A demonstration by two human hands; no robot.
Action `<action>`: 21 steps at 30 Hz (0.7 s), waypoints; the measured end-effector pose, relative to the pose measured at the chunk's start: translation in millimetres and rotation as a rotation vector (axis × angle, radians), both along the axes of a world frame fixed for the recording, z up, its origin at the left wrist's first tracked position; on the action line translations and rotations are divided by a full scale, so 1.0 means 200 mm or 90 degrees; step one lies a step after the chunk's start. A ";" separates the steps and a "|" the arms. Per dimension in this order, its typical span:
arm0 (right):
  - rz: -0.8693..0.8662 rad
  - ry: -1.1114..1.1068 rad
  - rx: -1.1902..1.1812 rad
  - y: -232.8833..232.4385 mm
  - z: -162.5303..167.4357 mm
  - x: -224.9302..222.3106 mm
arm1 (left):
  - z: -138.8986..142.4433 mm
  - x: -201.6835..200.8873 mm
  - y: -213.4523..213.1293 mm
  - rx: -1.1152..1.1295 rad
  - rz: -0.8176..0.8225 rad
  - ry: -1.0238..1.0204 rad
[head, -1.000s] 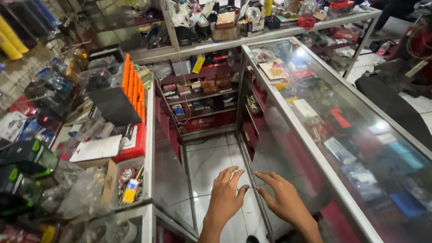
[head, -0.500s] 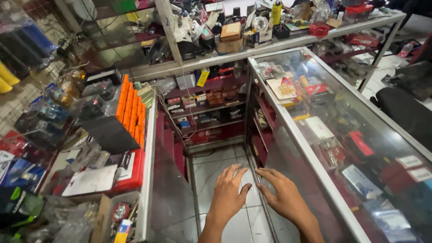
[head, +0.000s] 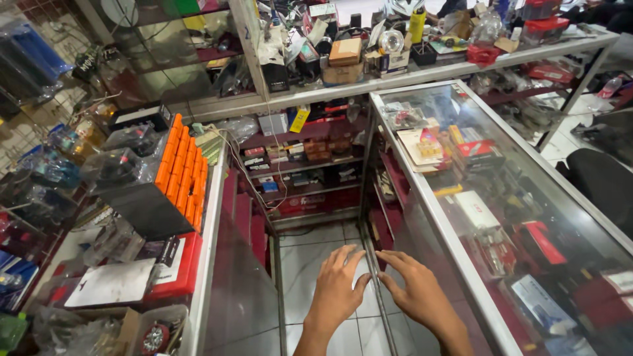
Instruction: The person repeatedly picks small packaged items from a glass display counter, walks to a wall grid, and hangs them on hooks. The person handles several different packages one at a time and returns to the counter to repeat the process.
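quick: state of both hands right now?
Left hand: open, fingers spread, empty.
Right hand: open, fingers spread, empty, beside the glass counter.

A small parts shop: right of the hands (head: 376, 296) a glass display counter (head: 501, 217) holds boxed goods, shelves (head: 310, 165) ahead carry packaged stock, and orange boxes (head: 181, 168) stack at left.

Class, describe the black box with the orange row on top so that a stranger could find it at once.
Start at the left-hand glass counter, across the aisle from the long glass display case. On its top, behind a flat red box, stands a black box. It alone carries a slanting row of bright orange tabs.
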State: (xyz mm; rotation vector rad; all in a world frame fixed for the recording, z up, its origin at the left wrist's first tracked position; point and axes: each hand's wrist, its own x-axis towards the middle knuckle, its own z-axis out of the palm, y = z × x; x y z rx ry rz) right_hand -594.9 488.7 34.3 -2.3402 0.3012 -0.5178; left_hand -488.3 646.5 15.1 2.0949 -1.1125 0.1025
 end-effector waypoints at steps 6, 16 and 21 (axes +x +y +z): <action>0.000 0.000 -0.006 -0.06 -0.01 0.22 | 0.00 0.21 -0.06 0.015 0.003 0.018; -0.043 -0.008 -0.054 -0.17 -0.02 0.77 | 0.01 0.84 -0.23 -0.027 -0.050 0.004; -0.080 0.010 -0.035 -0.21 0.01 1.09 | 0.03 1.20 -0.28 -0.043 -0.078 -0.006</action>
